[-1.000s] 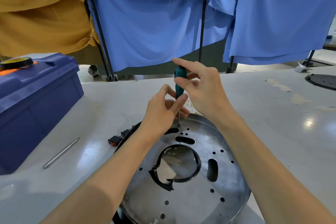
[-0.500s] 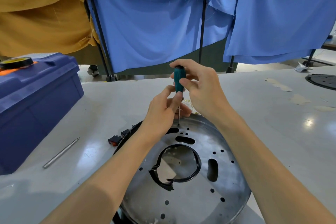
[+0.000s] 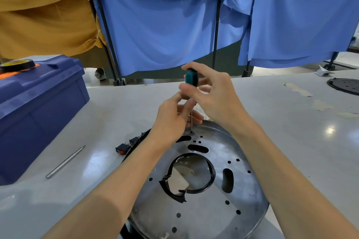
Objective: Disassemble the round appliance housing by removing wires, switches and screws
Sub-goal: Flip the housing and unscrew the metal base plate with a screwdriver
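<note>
Housing: the round appliance housing (image 3: 204, 190) lies flat on the grey table (image 3: 281, 132), at about 6 o'clock in the view, its metal face up, pierced with holes and slots, with a black ring (image 3: 191, 173) around the centre opening.
Screwdriver: the screwdriver (image 3: 191, 81) stands upright with its green handle on top; its thin shaft runs down to a small hole near the housing's 12 o'clock edge.
Right hand: the right hand (image 3: 217, 99) has thumb and fingertips pinched on the handle, the other fingers spread loosely.
Left hand: the left hand (image 3: 172, 118) sits at the housing's 11 o'clock rim, thumb and forefinger closed near the top of the shaft; whether they actually touch it I cannot tell.
Change from earlier: against half a second ago, the right fingers have shifted round the handle, the thumb now lower and blurred; the tip stays in the same hole and the housing has not moved.
Switches: black switches (image 3: 124, 146) on wires lie on the table just beside the housing at its 10 o'clock.
Rod: a thin metal rod (image 3: 65, 162) lies at 9 o'clock, near the blue toolbox (image 3: 38, 106).
Far right: a dark round plate (image 3: 344, 84) at 2 o'clock.
</note>
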`<state>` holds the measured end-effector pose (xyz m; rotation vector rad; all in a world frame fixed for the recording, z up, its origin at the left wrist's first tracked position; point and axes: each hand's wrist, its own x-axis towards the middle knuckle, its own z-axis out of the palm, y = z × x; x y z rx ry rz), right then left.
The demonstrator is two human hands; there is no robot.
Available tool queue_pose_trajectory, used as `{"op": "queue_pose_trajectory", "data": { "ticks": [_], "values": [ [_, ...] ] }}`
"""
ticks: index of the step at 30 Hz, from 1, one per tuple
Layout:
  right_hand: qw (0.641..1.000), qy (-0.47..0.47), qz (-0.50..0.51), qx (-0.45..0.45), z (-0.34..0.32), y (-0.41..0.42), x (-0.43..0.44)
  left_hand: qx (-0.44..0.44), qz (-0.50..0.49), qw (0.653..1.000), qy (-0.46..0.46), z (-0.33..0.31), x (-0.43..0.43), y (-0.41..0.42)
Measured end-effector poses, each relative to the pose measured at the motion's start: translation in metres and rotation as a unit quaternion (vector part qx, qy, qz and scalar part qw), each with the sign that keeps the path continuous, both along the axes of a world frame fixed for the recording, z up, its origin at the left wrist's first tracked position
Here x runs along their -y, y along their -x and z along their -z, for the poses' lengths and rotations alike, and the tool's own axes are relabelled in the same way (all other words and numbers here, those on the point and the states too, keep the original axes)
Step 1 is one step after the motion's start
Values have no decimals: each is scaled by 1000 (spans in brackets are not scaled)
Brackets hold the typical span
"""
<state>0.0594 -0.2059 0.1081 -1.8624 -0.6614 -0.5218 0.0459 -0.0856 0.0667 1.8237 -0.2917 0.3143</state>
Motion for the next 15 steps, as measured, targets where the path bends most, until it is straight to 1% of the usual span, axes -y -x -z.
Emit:
{"op": "queue_pose_trajectory", "data": {
  "ticks": [4,7,11,15],
  "values": [
    [999,9,30,12,1,-2,0,-12,-16,1000,-6,1,-1,1],
    [1000,12,24,2,-1,-2,2,-23,-3,999,23,1,-1,-1],
    [1000,15,-3,-4,-2,0,1,-10,2,1000,14,2,-1,-1],
    [1000,7,25,10,0,-1,1,-23,-7,1000,19,1,-1,-1]
  ]
}}
